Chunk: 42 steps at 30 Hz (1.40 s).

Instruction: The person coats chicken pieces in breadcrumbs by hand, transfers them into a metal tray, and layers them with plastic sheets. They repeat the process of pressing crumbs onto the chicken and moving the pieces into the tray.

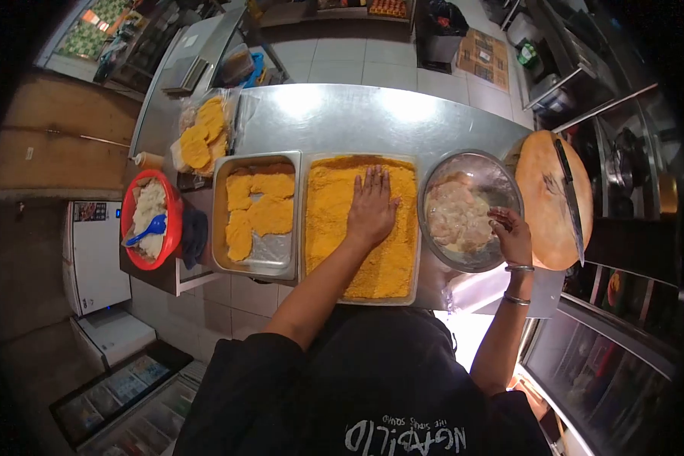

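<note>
My left hand [372, 210] lies flat, fingers stretched out, on yellow breadcrumbs [330, 205] in a shallow rectangular tray [417, 262]. Nothing is gripped in it. My right hand [512, 234] is over the right side of a round metal bowl [476, 267], its fingers loosely bent and slightly apart, with nothing visible in them. Pale raw meat pieces [456, 213] sit in wet liquid in this bowl. Left of the crumbs, a deeper steel pan [270, 251] holds several flat crumb-coated pieces [270, 213].
A round wooden chopping board [536, 205] with a long knife [568, 182] is at the right. Far left stand a red basin [176, 220] with white contents and a blue scoop [155, 226]. Plastic-bagged coated pieces [204, 137] lie behind the pan on the steel table [342, 114].
</note>
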Tool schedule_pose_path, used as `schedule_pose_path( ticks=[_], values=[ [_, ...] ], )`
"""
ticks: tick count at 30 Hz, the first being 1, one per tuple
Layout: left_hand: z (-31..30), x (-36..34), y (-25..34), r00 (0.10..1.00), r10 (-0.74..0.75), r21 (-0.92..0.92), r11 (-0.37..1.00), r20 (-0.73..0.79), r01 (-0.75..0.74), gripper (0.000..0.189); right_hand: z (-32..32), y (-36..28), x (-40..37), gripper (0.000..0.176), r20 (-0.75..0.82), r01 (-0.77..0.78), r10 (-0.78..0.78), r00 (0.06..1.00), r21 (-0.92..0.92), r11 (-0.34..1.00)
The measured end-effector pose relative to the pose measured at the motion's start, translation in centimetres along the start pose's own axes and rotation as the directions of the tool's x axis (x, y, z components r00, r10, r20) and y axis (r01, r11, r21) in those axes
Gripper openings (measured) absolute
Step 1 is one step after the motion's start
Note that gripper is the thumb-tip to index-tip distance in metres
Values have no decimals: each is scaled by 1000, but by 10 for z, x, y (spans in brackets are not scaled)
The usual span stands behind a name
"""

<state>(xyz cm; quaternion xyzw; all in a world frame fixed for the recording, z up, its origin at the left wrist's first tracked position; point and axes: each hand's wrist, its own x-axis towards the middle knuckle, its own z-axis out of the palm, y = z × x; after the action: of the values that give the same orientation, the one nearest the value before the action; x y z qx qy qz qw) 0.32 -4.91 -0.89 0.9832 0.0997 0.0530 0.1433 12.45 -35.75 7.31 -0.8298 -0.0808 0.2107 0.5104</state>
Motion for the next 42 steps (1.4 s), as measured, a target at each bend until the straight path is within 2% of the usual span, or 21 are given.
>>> schedule_pose_path(
  ticks=[4, 8, 10, 14, 16, 17, 19, 22, 23, 24, 25, 26, 28, 29, 30, 33, 39, 41, 42],
  values=[
    [1, -1, -1, 1000, 2, 2, 1000, -27, -1, 67, 4, -22, 0, 31, 19, 19, -18, 1000, -59, 998],
    [-6, -3, -3, 1000, 12, -18, 1000, -12, -13, 71, 3, -34, 0, 31, 32, 78, -77, 997, -38, 996],
    [-16, -17, 4, 997, 12, 20, 1000, -77, -10, 75, 1, -36, -3, 30, 26, 97, -96, 995, -43, 994],
    [-23, -58, 19, 997, 0, -1, 1000, -72, 0, 79, -6, -30, -9, 29, 21, 115, -114, 993, -61, 992],
    [-16, -75, 21, 988, 157, -44, 987, -5, -157, 80, -8, -30, -13, 28, 10, 96, -96, 995, -77, 992],
    [-11, -81, 22, 987, 160, -43, 986, -5, -160, 80, -9, -27, -13, 28, 9, 99, -99, 995, -60, 993],
    [-6, -89, 24, 924, 375, -76, 926, 79, -369, 77, -12, -22, -16, 28, 9, 100, -100, 995, -41, 994],
    [-10, -82, 24, 915, 386, 43, 919, 113, -393, 72, -14, -17, -21, 26, -23, 139, -139, 990, 5, 990],
    [-15, -75, 22, 914, 393, 67, 914, 100, -400, 72, -16, -16, -22, 25, -24, 94, -95, 995, -38, 995],
    [-17, -66, 19, 934, 347, 47, 935, 86, -352, 70, -19, -17, -18, 24, -36, 64, -66, 997, -78, 995],
    [-21, -54, 15, 950, 304, 26, 952, 69, -306, 68, -21, -7, -14, 25, -30, 117, -120, 992, -95, 989],
    [-23, -42, 12, 946, 321, 55, 945, 40, -323, 68, -22, 2, -12, 25, -23, 165, -169, 985, -116, 979],
    [-17, -25, 8, 995, 100, 115, 989, -28, -96, 68, -19, -4, -15, 27, -61, 181, -184, 981, -53, 982],
    [-12, -14, 4, 1000, 21, 93, 995, -4, -21, 68, -19, -6, -16, 28, -61, 204, -207, 976, -50, 978],
    [-14, -10, 4, 999, 30, 97, 995, -16, -28, 68, -18, -12, -17, 28, -71, 215, -218, 973, -49, 975],
    [-15, -8, 2, 1000, -4, 16, 1000, -22, 4, 68, -17, -21, -20, 28, -59, 78, -77, 995, 8, 997],
    [-11, -6, 3, 999, -43, 1, 999, -29, 44, 68, -10, -6, -10, 27, -31, 97, -96, 995, 36, 995],
    [1, -5, -2, 997, -53, -10, 999, -62, 52, 68, -9, -18, -11, 27, -4, 121, -123, 992, -136, 983],
    [0, -4, -3, 996, -54, 11, 998, -68, 54, 67, -1, -12, -5, 26, -27, 39, -39, 999, 32, 999]
  ],
)
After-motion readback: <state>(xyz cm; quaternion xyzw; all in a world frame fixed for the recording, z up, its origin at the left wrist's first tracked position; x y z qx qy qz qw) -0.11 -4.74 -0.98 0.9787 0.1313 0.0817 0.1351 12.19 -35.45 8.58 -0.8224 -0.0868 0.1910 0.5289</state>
